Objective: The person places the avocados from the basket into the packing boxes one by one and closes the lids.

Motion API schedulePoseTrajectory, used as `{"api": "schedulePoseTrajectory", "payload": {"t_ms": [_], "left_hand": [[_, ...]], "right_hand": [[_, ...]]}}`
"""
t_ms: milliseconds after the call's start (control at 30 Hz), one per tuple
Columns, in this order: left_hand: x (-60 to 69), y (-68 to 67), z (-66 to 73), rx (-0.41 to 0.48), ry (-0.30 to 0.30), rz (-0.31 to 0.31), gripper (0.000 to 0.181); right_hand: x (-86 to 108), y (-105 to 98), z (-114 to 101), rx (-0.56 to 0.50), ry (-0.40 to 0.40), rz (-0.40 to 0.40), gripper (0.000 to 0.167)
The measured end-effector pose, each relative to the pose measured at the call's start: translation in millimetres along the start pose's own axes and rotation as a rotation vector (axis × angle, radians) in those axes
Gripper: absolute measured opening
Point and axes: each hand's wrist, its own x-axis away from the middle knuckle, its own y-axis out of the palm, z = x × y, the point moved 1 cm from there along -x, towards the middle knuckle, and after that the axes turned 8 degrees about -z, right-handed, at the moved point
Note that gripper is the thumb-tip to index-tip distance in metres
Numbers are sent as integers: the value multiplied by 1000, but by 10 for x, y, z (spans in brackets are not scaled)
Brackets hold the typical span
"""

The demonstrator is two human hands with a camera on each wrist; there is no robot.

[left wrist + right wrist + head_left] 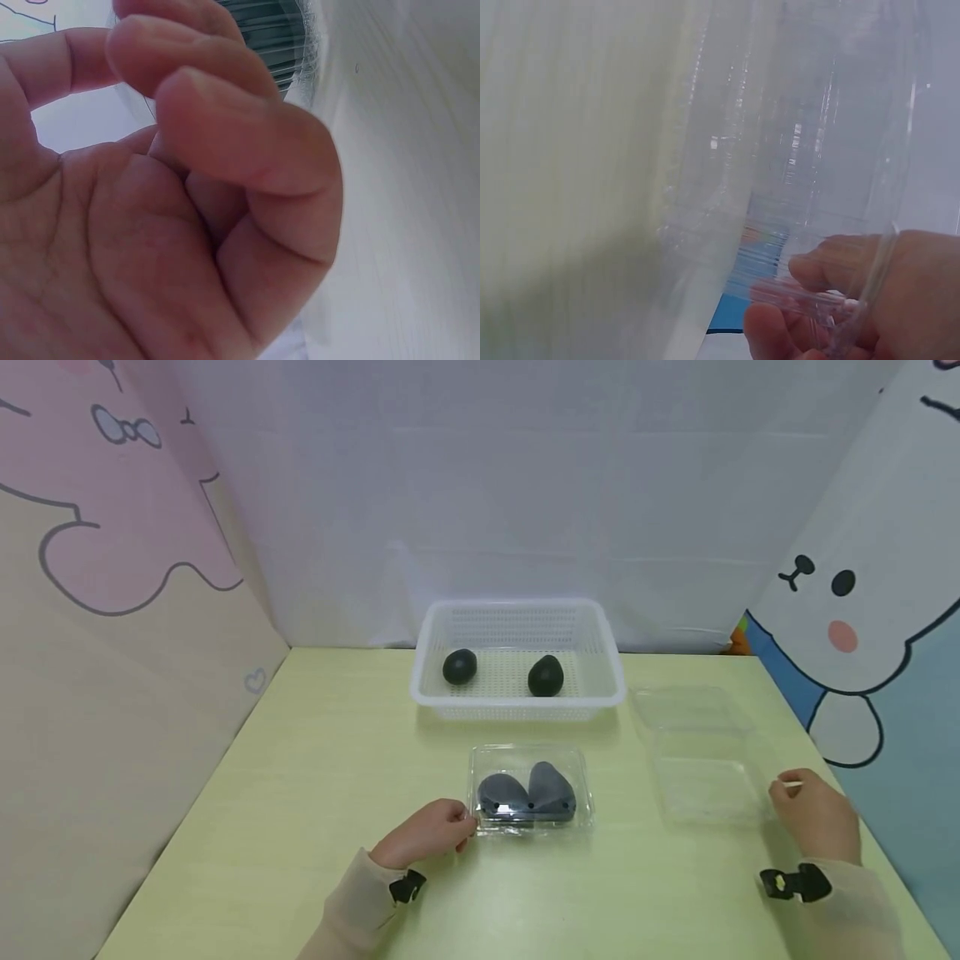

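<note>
A closed clear plastic box [532,756] holds two dark, rounded fruits [551,795] side by side. My left hand [427,833] pinches this box at its front left corner; in the left wrist view the fingers of that hand [187,180] are curled, with part of the box [281,34] behind them. My right hand [817,814] is at the right side of an open clear container [705,789]. The right wrist view shows the fingers of this hand [832,300] curled at the edge of the clear container [795,135], seen through its plastic.
A white perforated basket [517,702] stands at the back of the yellow table [300,777], with two dark fruits [460,667] lying apart in it. Behind hangs a pale cloth [525,485]; printed cartoon panels stand at the left and right.
</note>
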Motion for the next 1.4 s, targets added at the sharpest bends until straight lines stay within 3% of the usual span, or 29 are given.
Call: {"api": "schedulePoseTrajectory", "payload": {"t_ms": [367, 600, 800, 900, 967, 1067, 1133, 1200, 1267, 1400], "left_hand": [[10, -3, 18, -9, 7, -3, 26], [-2, -11, 30, -20, 7, -9, 26], [7, -124, 73, -116, -19, -53, 29], [17, -323, 128, -180, -34, -55, 28], [-19, -550, 177, -189, -26, 11, 28], [-135, -958, 260, -178, 5, 242, 25], [-257, -1233, 288, -159, -6, 413, 28], [-402, -1468, 274, -152, -40, 542, 36], [-571, -1644, 219, -135, -92, 593, 48], [-873, -1807, 59, -93, -165, 549, 67]], "right_hand": [[70, 64, -91, -17, 81, -39, 37], [97, 75, -111, -4, 90, -37, 38], [87, 78, -100, 0, 85, -37, 38], [82, 84, -97, 3, 90, -47, 38], [66, 81, -107, 3, 98, -52, 38], [47, 67, -118, 6, 102, -51, 39], [38, 60, -125, 10, 103, -47, 39], [34, 59, -128, 13, 100, -39, 39], [32, 65, -132, 16, 110, -40, 38], [45, 94, -115, 20, 123, -52, 39]]}}
